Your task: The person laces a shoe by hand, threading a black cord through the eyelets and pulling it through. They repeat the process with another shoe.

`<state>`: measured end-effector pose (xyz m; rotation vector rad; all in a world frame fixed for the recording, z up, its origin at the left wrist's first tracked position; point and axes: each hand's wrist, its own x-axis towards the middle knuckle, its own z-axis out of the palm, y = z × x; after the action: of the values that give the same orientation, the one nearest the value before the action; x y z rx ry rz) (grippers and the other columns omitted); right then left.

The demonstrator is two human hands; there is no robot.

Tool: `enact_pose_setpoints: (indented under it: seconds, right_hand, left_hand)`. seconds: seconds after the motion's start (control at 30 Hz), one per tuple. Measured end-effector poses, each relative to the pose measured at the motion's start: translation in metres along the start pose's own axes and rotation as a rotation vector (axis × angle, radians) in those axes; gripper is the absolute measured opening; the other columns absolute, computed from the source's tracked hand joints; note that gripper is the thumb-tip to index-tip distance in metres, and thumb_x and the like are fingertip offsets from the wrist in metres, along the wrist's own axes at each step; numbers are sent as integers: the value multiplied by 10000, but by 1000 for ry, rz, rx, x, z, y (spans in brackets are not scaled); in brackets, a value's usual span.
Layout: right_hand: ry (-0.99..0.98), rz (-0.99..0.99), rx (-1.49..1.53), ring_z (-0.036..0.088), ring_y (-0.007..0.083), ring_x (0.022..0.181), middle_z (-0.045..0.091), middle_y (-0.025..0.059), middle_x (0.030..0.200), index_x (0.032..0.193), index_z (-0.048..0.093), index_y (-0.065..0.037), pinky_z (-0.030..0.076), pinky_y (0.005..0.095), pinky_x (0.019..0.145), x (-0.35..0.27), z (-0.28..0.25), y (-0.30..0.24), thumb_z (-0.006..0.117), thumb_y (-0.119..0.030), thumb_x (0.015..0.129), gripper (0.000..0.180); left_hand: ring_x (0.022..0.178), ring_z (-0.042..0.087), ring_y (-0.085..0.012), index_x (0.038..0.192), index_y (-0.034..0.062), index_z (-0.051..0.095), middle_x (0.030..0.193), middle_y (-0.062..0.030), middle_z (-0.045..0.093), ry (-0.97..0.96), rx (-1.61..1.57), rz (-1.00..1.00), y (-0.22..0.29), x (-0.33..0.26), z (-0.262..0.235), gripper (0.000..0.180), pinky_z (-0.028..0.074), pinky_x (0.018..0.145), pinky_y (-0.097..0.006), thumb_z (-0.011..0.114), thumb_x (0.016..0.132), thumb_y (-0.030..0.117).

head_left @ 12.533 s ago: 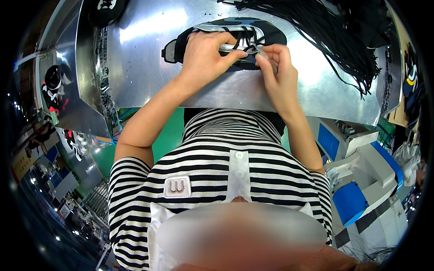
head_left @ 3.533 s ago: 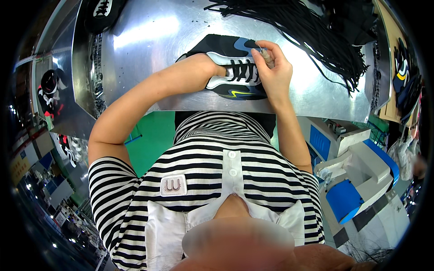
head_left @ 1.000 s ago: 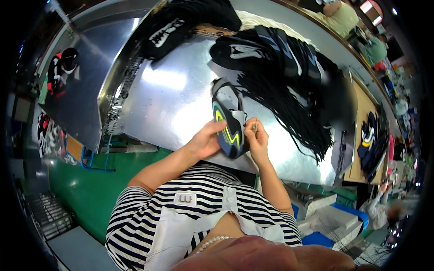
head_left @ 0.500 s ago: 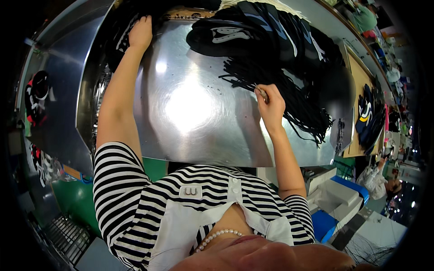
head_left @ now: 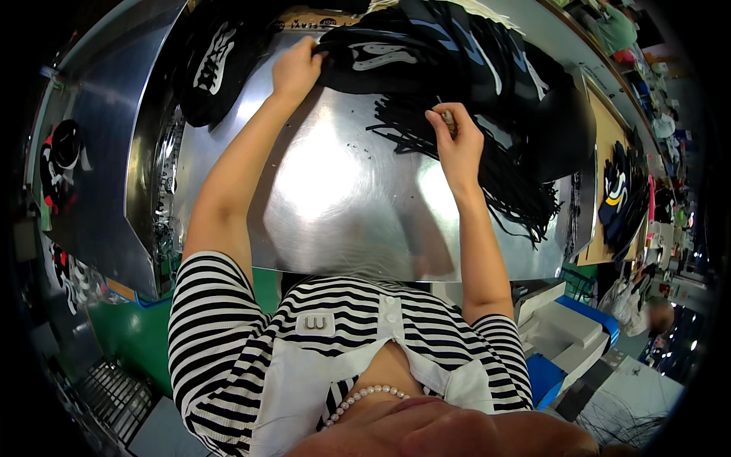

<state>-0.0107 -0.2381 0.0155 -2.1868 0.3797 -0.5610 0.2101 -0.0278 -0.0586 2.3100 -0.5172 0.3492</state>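
My left hand has its fingertips closed on the edge of a black shoe upper with a pale grey lace panel. That upper lies at the front of an overlapping row of black and blue-grey uppers. In my right hand is a small awl-like tool with a short brownish handle and a thin metal tip pointing away from me. A thick bundle of black shoelaces lies just beside and beneath that hand. Left of my left hand, another black upper rests with its white lace panel facing up.
A shiny metal tabletop spreads before me, with a raised metal panel at its left. Cardboard shows at the far edge. Dark uppers lie on a brown board to the right. White-and-blue equipment stands lower right.
My left hand has moved right, from the upper at the left to the edge of the front upper in the row. My right hand has shifted slightly farther away with the tool.
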Motion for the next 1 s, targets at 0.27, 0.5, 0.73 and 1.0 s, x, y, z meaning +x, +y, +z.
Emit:
enact_pose_setpoints:
  seconds: [0.27, 0.5, 0.73, 1.0]
  right_hand:
    - [-174, -240, 954, 510, 26, 575, 651, 29, 746, 1014, 596, -14, 378, 142, 520, -21, -72, -99, 622, -30, 941, 79]
    - [-380, -544, 1999, 385, 39, 459, 565, -24, 638, 834, 602, -78, 256, 188, 412, -56, -195, -142, 621, -23, 873, 70]
    - [-284, -227, 1798, 483, 49, 485, 676, 57, 790, 781, 575, -77, 360, 192, 404, -127, -212, -80, 590, -129, 949, 176]
    - [-422, 547, 1179, 393, 15, 528, 638, 34, 801, 997, 568, -36, 294, 162, 477, -126, 42, -12, 583, -120, 983, 86]
  left_hand:
    - [1045, 582, -190, 1017, 36, 615, 1065, -87, 630, 336, -440, 317, 97, -105, -138, 216, 463, 891, -322, 640, 817, -42]
    - [1224, 475, -320, 1141, 89, 625, 1243, -104, 558, -333, -7, 404, 147, -262, -50, 405, 371, 974, -460, 739, 756, 137]
    - [948, 607, -313, 1043, 16, 667, 1074, -151, 637, -102, -20, 346, 126, -222, -122, 200, 503, 841, -389, 670, 843, 6]
    - [938, 650, -306, 1034, 6, 659, 961, -171, 694, -972, 245, -201, 79, -159, -141, 589, 497, 828, -377, 544, 944, 577]
